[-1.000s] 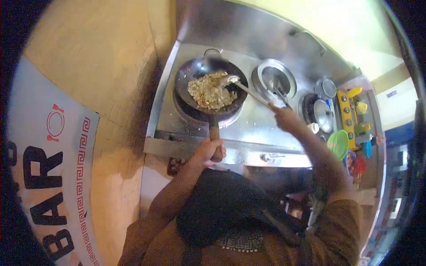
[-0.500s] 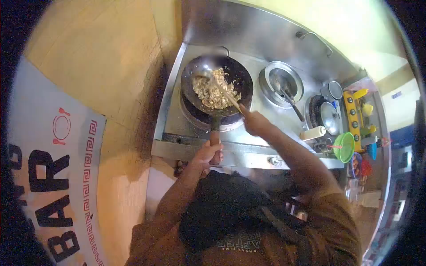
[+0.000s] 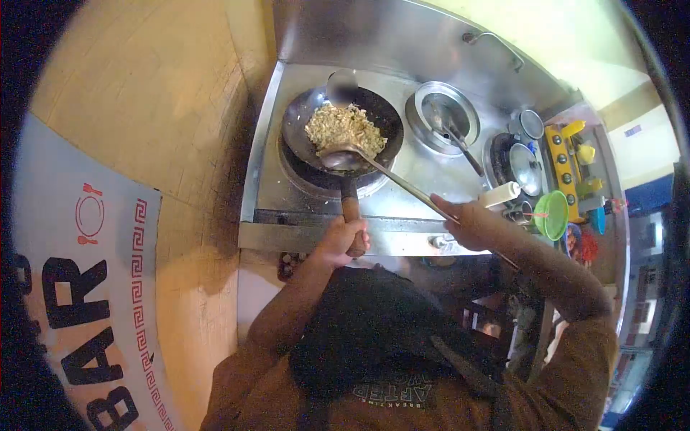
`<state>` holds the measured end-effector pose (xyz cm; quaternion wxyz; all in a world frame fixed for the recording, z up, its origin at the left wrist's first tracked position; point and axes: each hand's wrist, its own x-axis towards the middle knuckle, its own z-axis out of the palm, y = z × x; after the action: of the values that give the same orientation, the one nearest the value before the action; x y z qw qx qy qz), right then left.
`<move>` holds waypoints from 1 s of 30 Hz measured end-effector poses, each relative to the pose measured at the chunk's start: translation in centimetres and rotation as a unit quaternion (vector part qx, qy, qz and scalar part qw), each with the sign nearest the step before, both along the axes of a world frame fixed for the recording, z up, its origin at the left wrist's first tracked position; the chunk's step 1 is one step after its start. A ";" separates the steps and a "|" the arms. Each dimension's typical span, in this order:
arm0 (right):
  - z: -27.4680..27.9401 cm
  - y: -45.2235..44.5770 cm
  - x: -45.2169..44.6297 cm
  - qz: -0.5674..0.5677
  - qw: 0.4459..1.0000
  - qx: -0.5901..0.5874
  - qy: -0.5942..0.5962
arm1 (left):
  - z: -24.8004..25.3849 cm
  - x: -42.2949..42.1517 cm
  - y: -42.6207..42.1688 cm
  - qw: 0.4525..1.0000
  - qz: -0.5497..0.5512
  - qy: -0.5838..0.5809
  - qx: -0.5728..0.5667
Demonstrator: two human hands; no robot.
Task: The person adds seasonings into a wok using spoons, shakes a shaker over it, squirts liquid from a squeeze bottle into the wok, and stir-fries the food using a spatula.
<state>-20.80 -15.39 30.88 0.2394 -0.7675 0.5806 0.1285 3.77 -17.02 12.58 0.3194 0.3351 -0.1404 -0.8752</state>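
Note:
A dark wok (image 3: 296, 122) sits on the left burner of a steel stove, holding a heap of chopped, pale brown fried food (image 3: 346, 126). My left hand (image 3: 343, 241) is closed around the wok's wooden handle (image 3: 350, 208). In my right hand (image 3: 471, 223) is the long handle of a metal ladle (image 3: 346, 154). The ladle's bowl rests at the near side of the wok, against the heap's near edge. A blurred grey patch covers part of the wok's far rim.
Right of the wok, a metal basin (image 3: 431, 140) has a long-handled utensil in it. Farther right are a lidded pan (image 3: 526, 171), a white squeeze bottle (image 3: 501, 195), a green bowl (image 3: 551, 215) and a yellow rack (image 3: 563, 172). A tap (image 3: 496, 42) is on the back panel.
The ladle has swung from the wok's far left side to its near side, and my right hand has moved right and toward me. The food is gathered into a tighter heap.

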 end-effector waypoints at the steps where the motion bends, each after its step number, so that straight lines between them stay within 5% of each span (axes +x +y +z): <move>1: -0.2 0.0 0.0 -0.012 0.997 0.014 0.074 | -0.7 0.0 -0.1 1.000 0.007 0.011 0.007; 2: -0.3 0.1 0.4 -0.024 0.988 0.030 0.149 | -1.3 0.0 -0.1 1.000 0.006 0.017 -0.003; 7: -12.7 -6.3 2.3 -0.060 0.991 -0.102 0.054 | -2.3 -0.1 -0.4 0.999 0.044 0.006 0.006; 10: -8.6 -1.5 5.6 0.012 0.995 -0.063 0.080 | -5.1 1.5 -0.8 1.000 0.023 -0.009 -0.010; 13: -6.7 -1.0 1.8 0.080 0.965 -0.135 0.212 | 2.4 -0.6 2.5 0.994 0.021 -0.098 -0.037; 16: -2.2 -3.3 -1.3 0.096 0.944 -0.127 0.287 | 1.5 -1.4 2.8 0.982 -0.006 -0.169 -0.081; 18: 0.8 -3.2 -2.6 0.107 0.940 -0.149 0.289 | 1.8 0.3 1.1 0.999 0.021 -0.031 -0.011; 20: 1.3 -2.9 -2.7 0.071 0.954 -0.119 0.264 | -0.5 0.9 -0.1 0.999 0.025 0.019 -0.014; 24: -8.3 -6.0 -3.1 -0.100 0.988 -0.051 0.108 | -3.3 1.4 -0.1 0.999 0.000 0.002 -0.034; 26: -11.8 -7.6 -1.9 -0.108 0.983 -0.151 -0.013 | -4.4 3.4 0.8 0.998 0.032 0.061 0.005; 27: -14.6 -9.0 -2.1 -0.081 0.964 -0.234 -0.093 | -3.8 4.5 2.2 0.993 -0.044 -0.051 -0.099; 30: -15.9 -14.6 2.2 -0.090 0.989 -0.114 -0.036 | -15.3 6.2 7.4 0.967 -0.188 -0.134 -0.107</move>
<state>-18.56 -29.94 15.03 0.1817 -0.7387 0.6489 0.0116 10.00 -9.64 -2.74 0.1618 0.3805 -0.3347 -0.8468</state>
